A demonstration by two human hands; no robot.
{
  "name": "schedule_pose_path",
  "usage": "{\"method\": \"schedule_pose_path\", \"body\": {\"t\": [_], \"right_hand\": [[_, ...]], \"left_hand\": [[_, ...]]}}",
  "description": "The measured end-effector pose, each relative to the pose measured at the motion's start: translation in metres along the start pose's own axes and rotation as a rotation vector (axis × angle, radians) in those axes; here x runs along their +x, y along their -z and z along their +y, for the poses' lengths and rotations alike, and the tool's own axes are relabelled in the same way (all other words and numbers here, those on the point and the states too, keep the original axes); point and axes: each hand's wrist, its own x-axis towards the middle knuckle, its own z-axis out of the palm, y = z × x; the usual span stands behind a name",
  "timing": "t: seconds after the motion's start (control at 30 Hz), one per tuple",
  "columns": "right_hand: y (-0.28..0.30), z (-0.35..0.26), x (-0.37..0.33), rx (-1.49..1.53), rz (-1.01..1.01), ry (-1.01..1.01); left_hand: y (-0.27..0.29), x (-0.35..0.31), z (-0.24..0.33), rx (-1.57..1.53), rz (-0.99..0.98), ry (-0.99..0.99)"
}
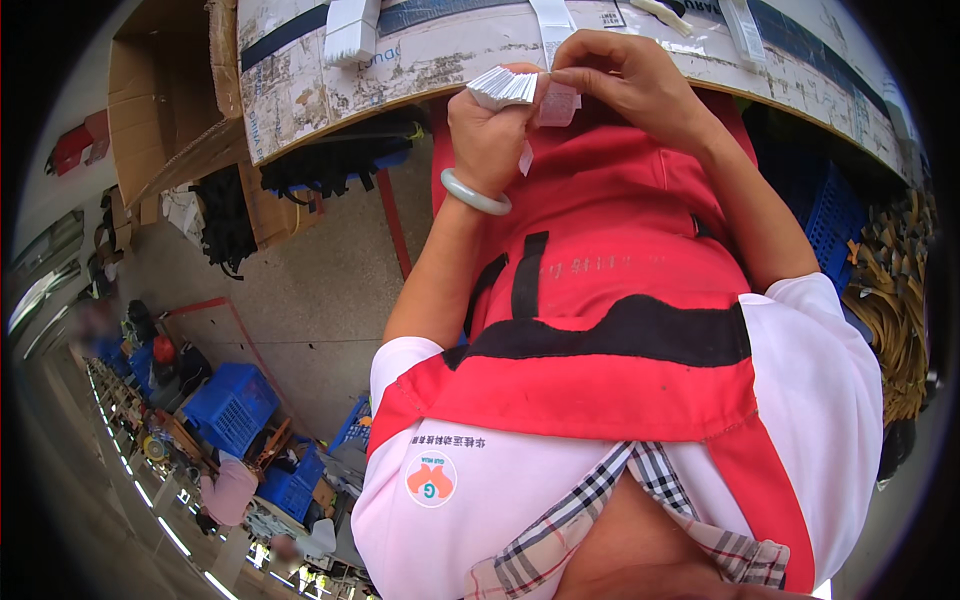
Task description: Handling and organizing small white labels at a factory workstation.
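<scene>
A thick stack of folded white labels (502, 88) is fanned out in my left hand (485, 140), whose fingers are closed around it. Against that stack's right side, my right hand (630, 78) pinches a thin white printed label (558, 106) at its upper edge. The label hangs below the fingertips, over my red apron (600, 215). A small white tag end (526, 158) pokes out beneath my left palm. Both hands are held just in front of the table's near edge.
Across the worn, taped tabletop (440, 60) lie another label bundle (351, 30) and white strips (742, 30). An open cardboard box (165, 110) stands left. Black straps (335, 170) hang under the table. Blue crates (232, 405) and a person in pink (228, 490) are farther off; brown strips (890, 310) hang right.
</scene>
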Motion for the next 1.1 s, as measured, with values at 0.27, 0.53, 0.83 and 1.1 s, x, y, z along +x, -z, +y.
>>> {"method": "schedule_pose_path", "body": {"t": [0.27,0.53,0.83,1.1], "right_hand": [[-0.007,-0.012,-0.002,0.431,-0.143,-0.114],[0.004,0.020,-0.006,-0.199,0.178,0.132],[0.067,0.058,0.007,-0.717,0.615,0.049],[0.045,0.033,0.017,-0.588,0.420,0.129]], "left_hand": [[0.001,-0.001,-0.004,-0.462,-0.167,0.351],[0.007,-0.006,-0.013,-0.575,-0.245,0.446],[0.006,0.000,-0.015,-0.624,-0.224,0.473],[0.018,0.000,-0.009,-0.567,-0.187,0.451]]}}
